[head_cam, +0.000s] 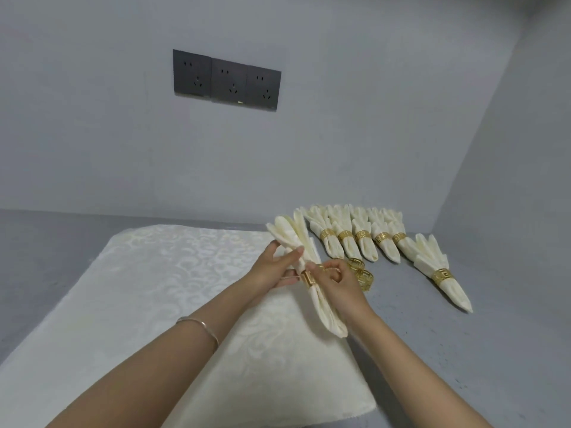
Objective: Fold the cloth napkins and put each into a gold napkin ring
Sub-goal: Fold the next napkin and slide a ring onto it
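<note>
Folded napkin (321, 307) is pinched by the left hand (272, 267), its gold ring (308, 278) gripped by the right hand (336, 278).

- The back wall (92, 134) is plain pale grey and fills the upper half of the frame.
- A socket panel (227, 80) of three dark grey plates set side by side sits on that wall, upper centre-left. Each plate has a two-pin opening above a three-pin one.
- A side wall (525, 149) of the same grey stands at the right and meets the back wall in a corner that slants in the wide-angle view.
- A flat grey surface (463, 350), matte and faintly mottled, spreads across the lower frame up to both walls.
- The light is soft and even, with only faint shadows.
- The upper right corner of the frame is dark.
</note>
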`<action>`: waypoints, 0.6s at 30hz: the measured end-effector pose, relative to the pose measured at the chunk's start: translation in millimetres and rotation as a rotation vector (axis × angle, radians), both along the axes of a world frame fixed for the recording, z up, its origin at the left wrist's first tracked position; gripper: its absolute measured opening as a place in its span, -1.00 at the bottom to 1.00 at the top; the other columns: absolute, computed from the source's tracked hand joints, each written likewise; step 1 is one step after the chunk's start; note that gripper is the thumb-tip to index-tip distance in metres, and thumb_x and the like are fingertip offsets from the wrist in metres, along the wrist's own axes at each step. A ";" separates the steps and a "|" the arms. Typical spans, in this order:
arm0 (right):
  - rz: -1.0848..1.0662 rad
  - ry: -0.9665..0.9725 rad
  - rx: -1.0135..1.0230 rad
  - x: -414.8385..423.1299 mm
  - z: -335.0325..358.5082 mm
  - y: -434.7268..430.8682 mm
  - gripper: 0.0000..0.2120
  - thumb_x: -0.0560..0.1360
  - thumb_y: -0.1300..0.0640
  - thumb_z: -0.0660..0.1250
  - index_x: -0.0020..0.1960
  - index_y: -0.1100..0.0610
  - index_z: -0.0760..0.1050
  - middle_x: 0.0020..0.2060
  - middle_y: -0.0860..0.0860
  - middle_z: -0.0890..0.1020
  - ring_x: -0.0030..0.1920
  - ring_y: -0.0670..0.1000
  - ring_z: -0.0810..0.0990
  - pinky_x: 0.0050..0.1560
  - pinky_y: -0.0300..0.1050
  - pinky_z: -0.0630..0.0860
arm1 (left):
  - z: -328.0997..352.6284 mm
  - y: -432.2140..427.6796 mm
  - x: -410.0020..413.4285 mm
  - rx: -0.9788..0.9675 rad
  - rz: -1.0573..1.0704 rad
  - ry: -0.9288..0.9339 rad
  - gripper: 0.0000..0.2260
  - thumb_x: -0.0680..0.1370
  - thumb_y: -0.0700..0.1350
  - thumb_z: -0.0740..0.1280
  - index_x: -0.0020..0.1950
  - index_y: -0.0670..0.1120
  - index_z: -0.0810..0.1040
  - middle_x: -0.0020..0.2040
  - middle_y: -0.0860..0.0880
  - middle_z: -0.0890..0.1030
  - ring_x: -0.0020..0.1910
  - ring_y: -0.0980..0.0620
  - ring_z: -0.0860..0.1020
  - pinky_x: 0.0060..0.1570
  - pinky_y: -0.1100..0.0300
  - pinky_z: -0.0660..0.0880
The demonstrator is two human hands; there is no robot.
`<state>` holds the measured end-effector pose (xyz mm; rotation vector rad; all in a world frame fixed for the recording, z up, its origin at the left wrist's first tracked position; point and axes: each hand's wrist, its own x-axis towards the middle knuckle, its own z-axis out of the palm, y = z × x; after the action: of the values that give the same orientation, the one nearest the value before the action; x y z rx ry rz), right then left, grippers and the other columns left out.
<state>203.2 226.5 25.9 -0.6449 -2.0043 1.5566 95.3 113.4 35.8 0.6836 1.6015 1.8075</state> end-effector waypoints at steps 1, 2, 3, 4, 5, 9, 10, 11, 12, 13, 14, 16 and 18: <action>-0.015 0.008 -0.010 4.4 1.0 4.5 -0.63 0.47 -0.11 0.37 0.05 0.17 0.45 -0.22 -0.03 0.58 -0.24 -0.10 0.54 -0.23 -0.29 0.42 | 2.2 8.9 5.3 0.012 -0.010 -0.007 -0.59 0.54 0.01 0.36 0.35 0.00 0.37 0.16 -0.07 0.62 -0.08 0.03 0.68 -0.12 0.25 0.61; -0.027 0.004 -0.008 8.0 1.1 9.9 -0.64 0.50 -0.12 0.32 0.03 0.18 0.45 -0.23 0.00 0.58 -0.22 -0.07 0.54 -0.19 -0.24 0.43 | 3.7 16.0 10.0 0.016 -0.028 -0.012 -0.61 0.54 -0.01 0.36 0.34 -0.02 0.40 0.12 -0.07 0.64 -0.12 0.06 0.68 -0.18 0.28 0.60; -0.042 -0.007 0.006 13.8 2.2 17.0 -0.66 0.52 -0.12 0.29 -0.01 0.18 0.44 -0.24 0.00 0.57 -0.22 -0.06 0.53 -0.18 -0.21 0.42 | 5.2 25.3 15.8 0.018 -0.047 -0.008 -0.63 0.54 -0.02 0.36 0.32 -0.03 0.42 0.10 -0.08 0.65 -0.15 0.08 0.68 -0.22 0.30 0.58; -0.048 -0.017 0.025 18.0 1.5 24.0 -0.68 0.53 -0.11 0.27 -0.04 0.17 0.44 -0.25 0.01 0.56 -0.24 -0.06 0.51 -0.19 -0.20 0.40 | 5.6 32.7 20.3 0.016 -0.061 0.001 -0.65 0.55 -0.03 0.36 0.31 -0.04 0.44 0.08 -0.08 0.65 -0.16 0.10 0.68 -0.24 0.31 0.57; -0.051 -0.026 0.033 21.7 1.0 29.3 -0.69 0.54 -0.10 0.26 -0.06 0.16 0.43 -0.25 0.02 0.56 -0.24 -0.05 0.51 -0.18 -0.18 0.40 | 4.3 39.3 23.5 0.014 -0.070 0.012 -0.66 0.55 -0.04 0.36 0.30 -0.05 0.45 0.07 -0.08 0.66 -0.16 0.10 0.68 -0.23 0.30 0.57; -0.072 -0.040 0.038 39.5 -2.5 54.9 -0.73 0.59 -0.04 0.19 -0.11 0.15 0.46 -0.27 0.04 0.54 -0.25 -0.04 0.50 -0.19 -0.15 0.39 | -0.5 67.6 35.8 0.025 -0.094 -0.010 -0.69 0.58 -0.10 0.31 0.31 -0.09 0.42 0.02 -0.07 0.65 -0.16 0.08 0.67 -0.19 0.24 0.61; -0.088 -0.028 0.020 44.5 -3.7 62.8 -0.76 0.61 0.01 0.17 -0.14 0.12 0.45 -0.28 0.02 0.53 -0.26 -0.05 0.48 -0.20 -0.16 0.37 | -1.7 77.1 38.9 0.035 -0.101 -0.040 -0.69 0.59 -0.12 0.29 0.33 -0.10 0.41 0.07 -0.10 0.64 -0.12 0.05 0.67 -0.15 0.21 0.62; -0.103 -0.020 -0.019 46.1 -4.6 64.0 -0.76 0.62 0.04 0.16 -0.16 0.11 0.44 -0.28 0.02 0.52 -0.26 -0.05 0.48 -0.20 -0.16 0.36 | -4.8 80.3 38.9 0.044 -0.101 -0.077 -0.70 0.60 -0.13 0.27 0.33 -0.11 0.40 0.12 -0.13 0.63 -0.06 0.00 0.66 -0.11 0.18 0.63; -0.128 -0.013 -0.070 50.9 -5.0 71.0 -0.76 0.62 0.07 0.14 -0.17 0.11 0.43 -0.27 0.03 0.52 -0.25 -0.04 0.47 -0.20 -0.16 0.36 | -6.5 89.4 42.1 0.054 -0.111 -0.113 -0.71 0.61 -0.14 0.26 0.33 -0.11 0.39 0.17 -0.16 0.61 0.00 -0.04 0.65 -0.06 0.15 0.62; -0.151 -0.014 -0.124 53.6 -5.6 75.4 -0.76 0.63 0.09 0.13 -0.17 0.12 0.43 -0.25 0.05 0.52 -0.23 -0.03 0.48 -0.20 -0.15 0.36 | -8.7 95.9 44.3 0.065 -0.115 -0.151 -0.72 0.62 -0.14 0.25 0.32 -0.11 0.39 0.20 -0.16 0.59 0.05 -0.07 0.63 -0.03 0.14 0.62; -0.174 -0.019 -0.164 56.4 -5.5 79.3 -0.77 0.63 0.10 0.12 -0.15 0.13 0.44 -0.22 0.06 0.54 -0.22 -0.01 0.49 -0.20 -0.15 0.37 | -11.1 102.5 46.5 0.076 -0.122 -0.185 -0.73 0.62 -0.13 0.24 0.31 -0.10 0.40 0.21 -0.16 0.59 0.08 -0.08 0.62 0.01 0.12 0.60; -0.231 -0.046 -0.158 61.8 -5.0 88.3 -0.78 0.63 0.08 0.11 -0.10 0.15 0.44 -0.15 0.11 0.56 -0.18 0.00 0.50 -0.19 -0.15 0.38 | -13.6 117.6 53.0 0.082 -0.117 -0.227 -0.74 0.62 -0.13 0.24 0.30 -0.11 0.40 0.22 -0.16 0.58 0.12 -0.09 0.61 0.06 0.09 0.58; -0.246 -0.061 -0.078 68.5 -5.0 96.7 -0.76 0.58 -0.05 0.21 -0.04 0.15 0.41 -0.13 0.10 0.55 -0.19 -0.02 0.49 -0.21 -0.17 0.37 | -14.9 136.4 58.6 0.051 -0.084 -0.202 -0.72 0.61 -0.13 0.25 0.31 -0.16 0.40 0.18 -0.17 0.59 0.08 -0.08 0.62 0.01 0.12 0.60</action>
<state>271.7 323.2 20.9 -0.9416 -1.8345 1.4872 153.9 249.8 20.9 0.5632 1.3794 1.7999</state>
